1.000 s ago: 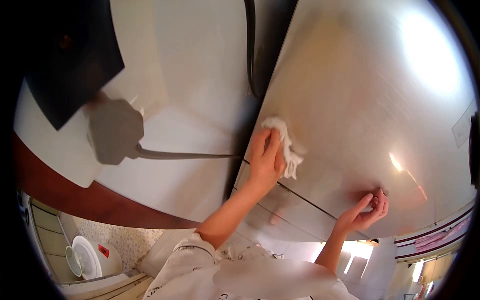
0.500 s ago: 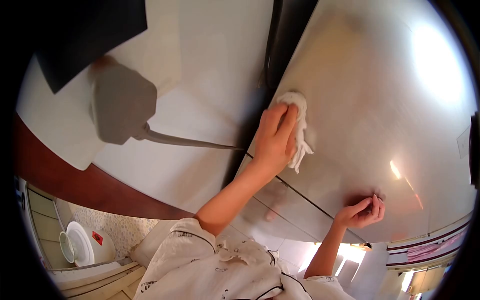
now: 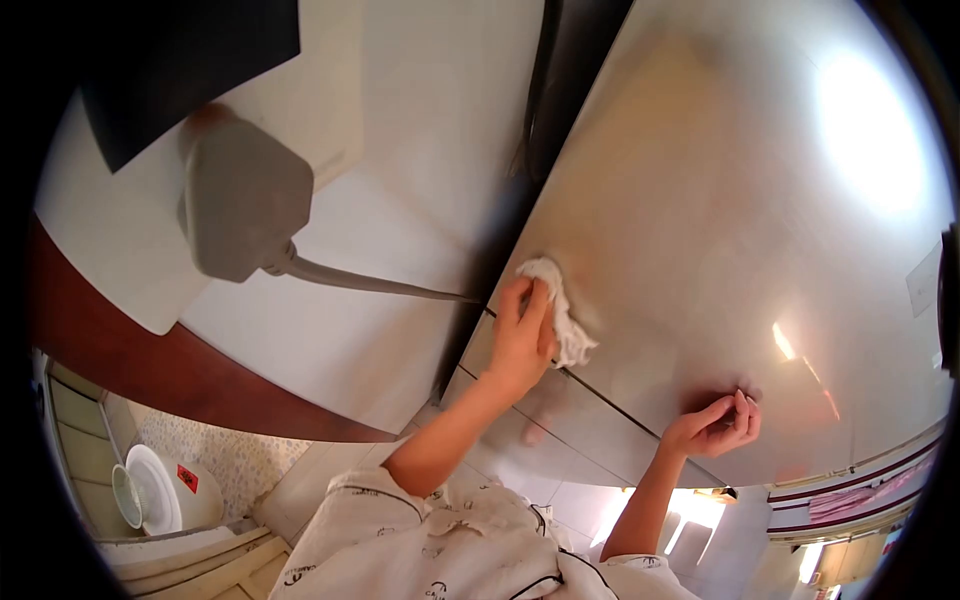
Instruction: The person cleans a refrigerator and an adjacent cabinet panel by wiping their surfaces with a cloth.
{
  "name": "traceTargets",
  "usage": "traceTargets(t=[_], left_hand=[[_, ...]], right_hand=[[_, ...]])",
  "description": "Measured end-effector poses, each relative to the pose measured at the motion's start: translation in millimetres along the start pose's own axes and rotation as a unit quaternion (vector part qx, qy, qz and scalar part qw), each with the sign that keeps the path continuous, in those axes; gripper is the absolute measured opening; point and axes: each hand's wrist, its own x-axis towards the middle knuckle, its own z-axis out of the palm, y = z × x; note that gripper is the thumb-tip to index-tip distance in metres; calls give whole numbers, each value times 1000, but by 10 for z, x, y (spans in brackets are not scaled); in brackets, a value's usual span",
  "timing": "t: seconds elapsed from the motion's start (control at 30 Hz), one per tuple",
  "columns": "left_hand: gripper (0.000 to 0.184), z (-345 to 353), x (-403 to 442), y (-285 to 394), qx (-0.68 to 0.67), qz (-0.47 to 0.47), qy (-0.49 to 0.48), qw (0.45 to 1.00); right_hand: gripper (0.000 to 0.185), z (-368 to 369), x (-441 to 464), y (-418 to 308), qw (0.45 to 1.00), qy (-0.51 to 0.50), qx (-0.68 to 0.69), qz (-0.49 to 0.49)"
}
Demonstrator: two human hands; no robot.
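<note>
A crumpled white cloth [image 3: 562, 318] lies pressed against a large glossy grey panel [image 3: 690, 230], close to its left edge and just above a dark seam. My left hand [image 3: 522, 335] is closed on the cloth, fingers bent over it. Lower on the right, my right hand [image 3: 715, 425] sits by the same panel with its fingers loosely curled in. Nothing shows in it, and its fingertips appear near or against the shiny surface, where their reflection is visible.
A grey plug [image 3: 250, 200] with a cord stands out at the left, above a white surface and a red-brown edge [image 3: 200, 380]. A dark gap [image 3: 520, 210] runs beside the panel. A white lidded container [image 3: 180, 490] with a red label is at lower left.
My left hand and the cloth have moved down and slightly left along the panel, towards the seam. The right hand has hardly moved.
</note>
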Motion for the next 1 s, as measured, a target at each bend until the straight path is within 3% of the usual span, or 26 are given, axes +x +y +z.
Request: traceTargets(t=[0.17,0.37,0.47,0.7,0.83,1.0], left_hand=[[31,-29,442,120,-22,-11,20,999],[31,-24,141,-71,-27,16,29,999],[30,-81,425,24,5,33,22,999],[32,-103,203,-8,-32,12,12,999],[32,-133,598,70,-54,2,31,998],[32,-67,187,-59,-16,-2,40,999]], right_hand=[[14,0,34,-9,999,-12,-17,-26],[14,5,12,25,1000,1,6,-16],[14,-10,34,1,1000,-6,11,-14],[13,-40,22,-1,1000,-8,-5,-17],[13,-46,35,-18,999,-11,-17,-24],[13,-11,-6,1,1000,0,7,-12]])
